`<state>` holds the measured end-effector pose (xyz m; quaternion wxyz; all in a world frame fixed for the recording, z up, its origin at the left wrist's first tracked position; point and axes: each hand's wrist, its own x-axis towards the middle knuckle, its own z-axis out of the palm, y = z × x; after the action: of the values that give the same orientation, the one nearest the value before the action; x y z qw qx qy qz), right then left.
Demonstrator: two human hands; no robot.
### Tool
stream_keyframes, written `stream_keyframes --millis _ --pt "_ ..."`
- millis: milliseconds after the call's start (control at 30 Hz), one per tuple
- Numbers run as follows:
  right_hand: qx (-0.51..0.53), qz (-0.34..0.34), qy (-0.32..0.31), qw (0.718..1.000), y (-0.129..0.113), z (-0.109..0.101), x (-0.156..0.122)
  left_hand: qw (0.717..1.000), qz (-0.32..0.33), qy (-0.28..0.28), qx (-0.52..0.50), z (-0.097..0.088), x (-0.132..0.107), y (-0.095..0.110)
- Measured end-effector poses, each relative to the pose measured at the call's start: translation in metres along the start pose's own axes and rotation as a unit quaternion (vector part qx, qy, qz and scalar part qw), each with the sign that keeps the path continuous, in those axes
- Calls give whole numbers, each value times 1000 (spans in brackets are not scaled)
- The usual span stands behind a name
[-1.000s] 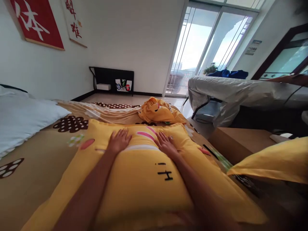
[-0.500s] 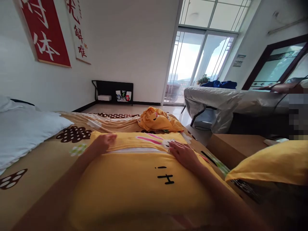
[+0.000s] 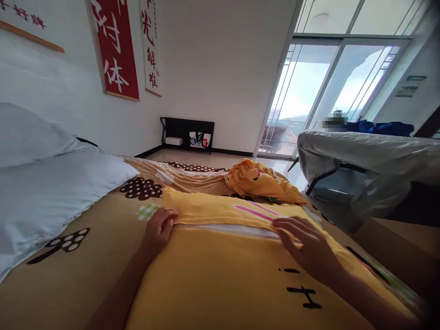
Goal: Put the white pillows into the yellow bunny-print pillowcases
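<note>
A yellow pillowcase (image 3: 220, 275) lies on the bed with a white pillow (image 3: 237, 229) inside, which shows as a narrow strip at the opening. Black "Hi" lettering and pink rabbit ears are printed on the case. My left hand (image 3: 161, 229) is closed, its thumb and fingers gripping the left end of the flap's edge. Toward the other end, my right hand (image 3: 309, 245) pinches the same flap edge between thumb and fingertips, beside the rabbit ears.
White pillows (image 3: 62, 192) rest at the left on the patterned bedsheet (image 3: 103, 261). A crumpled orange-yellow cloth (image 3: 257, 178) lies beyond the pillowcase. At the right are a cardboard box (image 3: 395, 238) and a plastic-covered table (image 3: 371, 144). A low black shelf (image 3: 202, 121) stands by the far wall.
The camera view has swung left. My right hand has come off its flat rest on the rabbit print and now pinches the flap edge. My left hand has moved down to the flap's left end.
</note>
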<state>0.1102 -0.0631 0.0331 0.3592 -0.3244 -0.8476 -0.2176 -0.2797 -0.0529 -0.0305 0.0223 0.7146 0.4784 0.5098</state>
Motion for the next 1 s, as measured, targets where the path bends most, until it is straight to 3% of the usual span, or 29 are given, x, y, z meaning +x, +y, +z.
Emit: stream_keyframes --millis 167,300,433,533,633,1000 --pt "57 -148 -137 978 -96 40 74 1000 4 2 -3 -4 -5 -3" --pt "31 -193 -244 950 -134 71 105 999 -23 10 -42 -6 -9 -3" --pt "30 -181 -355 917 -140 87 127 997 -34 12 -63 -7 -9 -4" --pt "31 -142 -398 906 -135 93 135 997 -39 10 -68 -6 -9 -4" --pt "34 -108 -383 917 -131 99 135 998 -41 5 -48 -7 -8 -3" --pt "-8 -111 -366 924 -152 120 143 998 -64 -6 -20 -11 -7 1"
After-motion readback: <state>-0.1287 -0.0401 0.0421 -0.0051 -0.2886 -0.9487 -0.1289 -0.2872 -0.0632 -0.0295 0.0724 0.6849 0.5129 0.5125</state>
